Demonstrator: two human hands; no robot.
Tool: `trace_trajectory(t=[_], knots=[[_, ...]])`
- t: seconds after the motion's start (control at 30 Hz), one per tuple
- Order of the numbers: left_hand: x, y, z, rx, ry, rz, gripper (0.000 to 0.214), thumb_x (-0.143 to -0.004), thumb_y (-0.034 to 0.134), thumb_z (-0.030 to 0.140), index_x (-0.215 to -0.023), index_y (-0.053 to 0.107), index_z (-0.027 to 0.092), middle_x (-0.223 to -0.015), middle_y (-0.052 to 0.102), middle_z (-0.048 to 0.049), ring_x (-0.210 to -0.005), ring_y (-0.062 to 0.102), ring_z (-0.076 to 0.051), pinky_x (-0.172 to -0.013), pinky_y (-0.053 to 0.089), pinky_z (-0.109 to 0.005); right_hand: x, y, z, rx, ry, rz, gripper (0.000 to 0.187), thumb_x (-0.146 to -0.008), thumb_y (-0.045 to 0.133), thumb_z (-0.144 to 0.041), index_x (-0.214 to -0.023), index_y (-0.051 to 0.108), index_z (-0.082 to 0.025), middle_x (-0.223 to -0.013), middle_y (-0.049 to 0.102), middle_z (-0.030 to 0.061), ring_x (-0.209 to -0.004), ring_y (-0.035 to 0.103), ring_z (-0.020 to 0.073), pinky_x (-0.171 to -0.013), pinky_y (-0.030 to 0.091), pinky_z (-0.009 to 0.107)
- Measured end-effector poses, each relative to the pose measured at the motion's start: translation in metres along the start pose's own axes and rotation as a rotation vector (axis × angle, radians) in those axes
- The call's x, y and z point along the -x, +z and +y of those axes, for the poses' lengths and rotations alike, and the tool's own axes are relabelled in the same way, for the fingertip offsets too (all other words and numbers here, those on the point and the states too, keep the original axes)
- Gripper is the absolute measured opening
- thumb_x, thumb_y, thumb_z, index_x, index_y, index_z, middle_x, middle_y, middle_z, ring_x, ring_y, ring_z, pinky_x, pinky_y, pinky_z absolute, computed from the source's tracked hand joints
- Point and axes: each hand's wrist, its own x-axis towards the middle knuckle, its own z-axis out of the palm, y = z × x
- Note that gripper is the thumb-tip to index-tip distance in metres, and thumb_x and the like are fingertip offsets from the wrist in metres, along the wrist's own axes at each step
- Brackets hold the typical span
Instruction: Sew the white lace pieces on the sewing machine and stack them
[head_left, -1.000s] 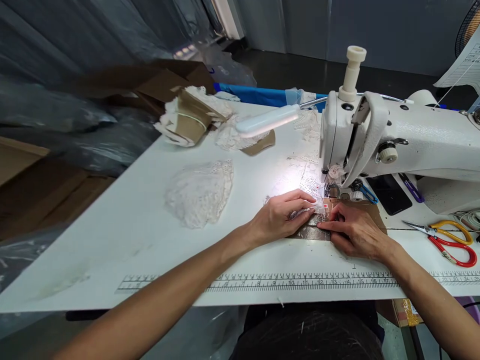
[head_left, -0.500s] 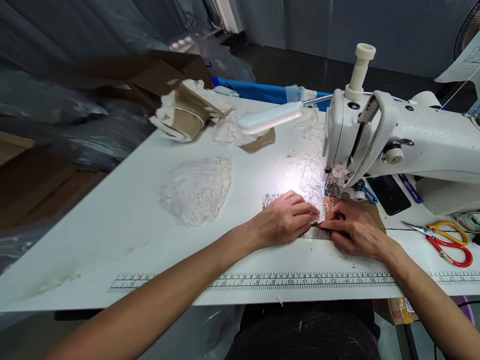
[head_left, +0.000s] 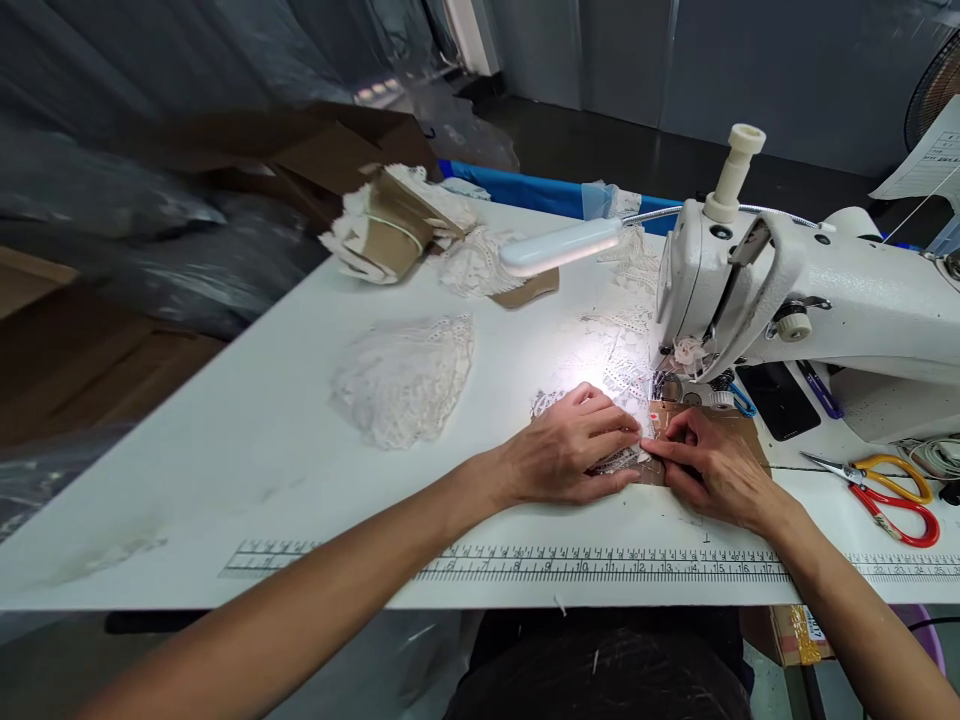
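White lace (head_left: 628, 378) on the table (head_left: 262, 480), beside the sewing machine (head_left: 862, 290), partly under my left hand (head_left: 574, 447) — my right hand (head_left: 711, 465) at its edge, over brown card (head_left: 746, 437) — whether either grip pinches, I cannot tell.

The left hand (head_left: 581, 450) is now lying nearer to the person, and its thumb is stretching apart below the other fingers; the lace (head_left: 621, 460) is coming forward also, and it is covering most of the plate (head_left: 651, 473), which was showing widely before; the left fingertips are now almost meeting the right forefinger (head_left: 664, 447).
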Motion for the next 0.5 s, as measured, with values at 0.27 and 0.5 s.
trace_trajectory(t=[0.27, 0.5], knots=[[0.0019, 0.0025, -0.0099, -0.037, -0.029, 0.008, 0.029, -0.103, 0.039, 0.033, -0.108, 0.06, 0.012, -0.11, 0.069, -0.0117, -0.086, 0.061, -0.02, -0.074, 0.046, -0.035, -0.0013, 0.001, 0.0013, 0.018, 0.023, -0.013, 0.037, -0.088, 0.053, -0.017, -0.119, 0.069, -0.028, -0.106, 0.057, 0.0086, -0.09, 0.058, 0.0204, -0.076, 0.053, 0.034], [0.0038, 0.0061, -0.0091, -0.135, -0.037, -0.106, 0.035, -0.103, 0.037, 0.036, -0.111, 0.062, 0.012, -0.114, 0.068, -0.0129, -0.088, 0.059, -0.022, -0.074, 0.046, -0.037, -0.0011, 0.0004, 0.0006, -0.004, 0.025, -0.004, 0.037, -0.087, 0.054, -0.016, -0.117, 0.07, -0.028, -0.104, 0.056, 0.008, -0.089, 0.057, 0.0198, -0.076, 0.052, 0.034]])
